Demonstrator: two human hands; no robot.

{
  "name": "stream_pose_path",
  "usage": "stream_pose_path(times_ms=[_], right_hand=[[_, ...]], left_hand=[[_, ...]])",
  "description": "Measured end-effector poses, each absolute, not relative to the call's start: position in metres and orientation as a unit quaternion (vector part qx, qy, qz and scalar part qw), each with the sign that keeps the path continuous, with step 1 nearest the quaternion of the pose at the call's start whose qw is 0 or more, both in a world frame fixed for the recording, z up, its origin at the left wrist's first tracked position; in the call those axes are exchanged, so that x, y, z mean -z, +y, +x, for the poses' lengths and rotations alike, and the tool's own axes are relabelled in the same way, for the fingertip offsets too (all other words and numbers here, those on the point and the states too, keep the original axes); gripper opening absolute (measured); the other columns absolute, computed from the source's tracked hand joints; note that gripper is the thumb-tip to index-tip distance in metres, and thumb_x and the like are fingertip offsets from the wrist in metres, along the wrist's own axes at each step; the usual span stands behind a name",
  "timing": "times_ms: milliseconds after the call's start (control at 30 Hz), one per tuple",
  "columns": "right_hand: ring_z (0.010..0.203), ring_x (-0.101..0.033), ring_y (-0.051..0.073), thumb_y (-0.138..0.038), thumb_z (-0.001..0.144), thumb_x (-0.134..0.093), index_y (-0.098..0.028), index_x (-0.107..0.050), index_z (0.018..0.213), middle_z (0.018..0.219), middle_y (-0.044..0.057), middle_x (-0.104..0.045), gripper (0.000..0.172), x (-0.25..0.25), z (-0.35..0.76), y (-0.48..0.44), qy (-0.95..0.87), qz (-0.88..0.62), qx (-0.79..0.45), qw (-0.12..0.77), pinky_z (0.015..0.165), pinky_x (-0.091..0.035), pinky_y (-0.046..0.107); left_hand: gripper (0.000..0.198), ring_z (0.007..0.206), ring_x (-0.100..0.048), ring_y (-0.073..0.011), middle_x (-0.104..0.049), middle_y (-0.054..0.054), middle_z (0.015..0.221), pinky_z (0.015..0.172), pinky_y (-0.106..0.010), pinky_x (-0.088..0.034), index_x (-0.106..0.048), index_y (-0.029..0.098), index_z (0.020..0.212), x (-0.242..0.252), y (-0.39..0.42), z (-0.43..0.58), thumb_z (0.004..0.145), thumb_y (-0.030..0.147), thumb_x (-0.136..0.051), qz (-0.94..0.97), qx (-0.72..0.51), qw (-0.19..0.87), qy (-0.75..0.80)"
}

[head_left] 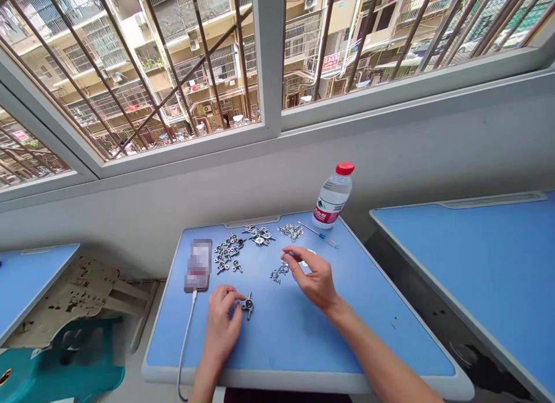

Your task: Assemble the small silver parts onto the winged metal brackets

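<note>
My left hand (pixel 222 317) rests on the blue desk (pixel 303 339) with its fingertips pinching a small metal fitting (pixel 248 304). My right hand (pixel 313 273) hovers over a little heap of metal parts (pixel 278 272), fingers curled and pinched together on something too small to make out. Further back lie three more heaps of small metal parts: a dark one (pixel 228 252), a middle one (pixel 259 235) and a shiny one (pixel 291 231).
A phone (pixel 198 265) with a white cable (pixel 185 339) lies at the desk's left. A water bottle (pixel 333 196) with a red cap stands at the back right, a thin tool (pixel 319 235) beside it. Other blue desks (pixel 477 258) flank both sides; a teal stool (pixel 60 368) is at lower left.
</note>
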State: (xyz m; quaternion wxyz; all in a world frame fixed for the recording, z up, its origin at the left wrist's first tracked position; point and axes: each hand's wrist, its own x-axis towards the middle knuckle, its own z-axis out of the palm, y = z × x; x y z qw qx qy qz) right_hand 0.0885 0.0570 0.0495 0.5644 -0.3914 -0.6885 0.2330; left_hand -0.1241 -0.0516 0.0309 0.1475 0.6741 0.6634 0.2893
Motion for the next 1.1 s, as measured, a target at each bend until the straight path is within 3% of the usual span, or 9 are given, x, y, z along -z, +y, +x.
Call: stream_pose_path(times_ms=[100, 200, 333, 500, 667, 833, 1100], right_hand=[[0.060, -0.061, 0.016, -0.032, 0.091, -0.052, -0.020, -0.067, 0.094, 0.068, 0.002, -0.066, 0.020, -0.052, 0.093, 0.061, -0.662, -0.425, -0.246, 0.567, 0.062, -0.052, 0.029], [0.061, -0.059, 0.016, -0.034, 0.091, -0.051, -0.019, -0.067, 0.094, 0.067, 0.001, -0.062, 0.022, -0.053, 0.097, 0.064, -0.644, -0.439, -0.263, 0.568, 0.061, -0.051, 0.028], [0.061, -0.057, 0.015, -0.035, 0.091, -0.050, -0.019, -0.065, 0.091, 0.067, 0.001, -0.059, 0.021, -0.055, 0.100, 0.067, -0.644, -0.444, -0.273, 0.560, 0.061, -0.050, 0.028], [0.058, -0.051, 0.014, -0.033, 0.092, -0.043, -0.020, -0.059, 0.088, 0.065, -0.001, -0.053, 0.021, -0.056, 0.105, 0.072, -0.647, -0.465, -0.285, 0.533, 0.057, -0.045, 0.027], [0.048, -0.041, 0.014, -0.028, 0.091, -0.038, -0.021, -0.055, 0.089, 0.056, -0.005, -0.043, 0.019, -0.050, 0.115, 0.082, -0.671, -0.511, -0.299, 0.447, 0.048, -0.035, 0.026], [0.051, -0.045, 0.015, -0.023, 0.090, -0.035, -0.023, -0.057, 0.086, 0.058, -0.004, -0.050, 0.022, -0.043, 0.126, 0.088, -0.726, -0.538, -0.270, 0.331, 0.050, -0.036, 0.025], [0.068, -0.058, 0.018, -0.015, 0.082, -0.047, -0.021, -0.062, 0.081, 0.078, 0.003, -0.067, 0.017, -0.030, 0.148, 0.100, -0.732, -0.589, -0.209, 0.270, 0.056, -0.035, 0.025]], left_hand=[[0.009, 0.088, -0.061, -0.0243, -0.063, -0.006, 0.094, 0.079, -0.038, -0.049, -0.060, 0.023, 0.094, -0.027, -0.055, -0.121, 0.087, 0.026, -0.055, 0.645, -0.293, 0.129, 0.694], [0.019, 0.088, -0.062, -0.0263, -0.064, -0.005, 0.093, 0.077, -0.039, -0.048, -0.059, 0.022, 0.097, -0.018, -0.057, -0.114, 0.081, 0.028, -0.066, 0.658, -0.256, 0.109, 0.700], [0.012, 0.092, -0.061, -0.0252, -0.064, -0.005, 0.097, 0.079, -0.039, -0.048, -0.060, 0.023, 0.097, -0.013, -0.052, -0.108, 0.086, 0.018, -0.057, 0.685, -0.236, 0.110, 0.680], [0.024, 0.098, -0.059, -0.0241, -0.064, -0.006, 0.103, 0.086, -0.040, -0.048, -0.063, 0.025, 0.099, -0.019, -0.035, -0.110, 0.086, 0.009, -0.051, 0.723, -0.243, 0.160, 0.627], [0.029, 0.101, -0.059, -0.0244, -0.064, -0.007, 0.105, 0.088, -0.041, -0.050, -0.065, 0.025, 0.100, -0.022, -0.024, -0.112, 0.084, 0.007, -0.048, 0.750, -0.248, 0.196, 0.581], [0.029, 0.102, -0.059, -0.0233, -0.063, -0.007, 0.106, 0.088, -0.038, -0.051, -0.065, 0.024, 0.098, -0.019, -0.016, -0.108, 0.085, 0.006, -0.047, 0.763, -0.263, 0.218, 0.549], [0.027, 0.107, -0.058, -0.0253, -0.062, -0.008, 0.112, 0.092, -0.040, -0.050, -0.061, 0.024, 0.108, -0.018, -0.007, -0.104, 0.084, 0.012, -0.057, 0.737, -0.277, 0.247, 0.565]])
